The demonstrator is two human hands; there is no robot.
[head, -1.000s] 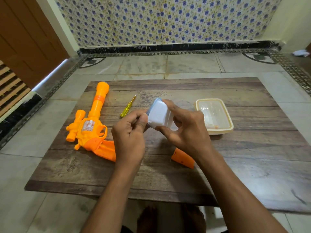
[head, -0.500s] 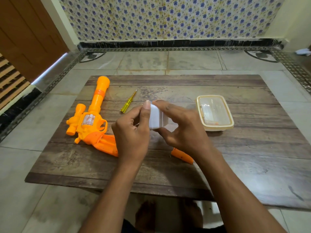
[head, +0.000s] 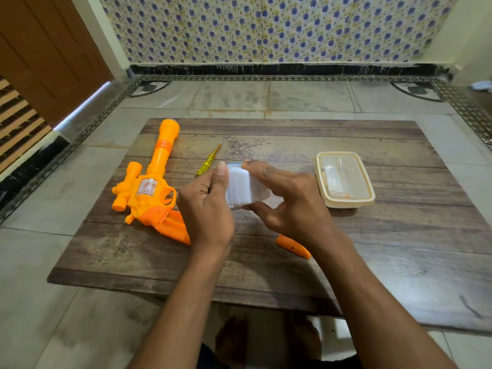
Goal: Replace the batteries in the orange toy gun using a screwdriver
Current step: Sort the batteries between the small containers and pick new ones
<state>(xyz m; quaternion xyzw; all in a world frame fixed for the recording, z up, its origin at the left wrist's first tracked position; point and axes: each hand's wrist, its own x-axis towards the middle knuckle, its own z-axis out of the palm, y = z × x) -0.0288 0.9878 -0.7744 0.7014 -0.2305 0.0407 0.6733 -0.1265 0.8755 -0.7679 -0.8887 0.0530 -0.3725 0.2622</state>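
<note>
Both hands (head: 207, 209) turned the white box (head: 241, 189) flatter above wooden table (head: 399, 262)

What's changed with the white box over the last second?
Both hands, left hand and right hand, still grip the white box, which has turned from facing the camera to edge-on. Toy gun, screwdriver, orange cover and tub stayed put.

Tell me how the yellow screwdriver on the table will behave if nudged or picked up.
The screwdriver looks slim with a rounded handle, so a sideways nudge would probably roll it across the flat table. It seems small and mostly plastic, so likely light. Its thin metal shaft should stay stiff.
</note>
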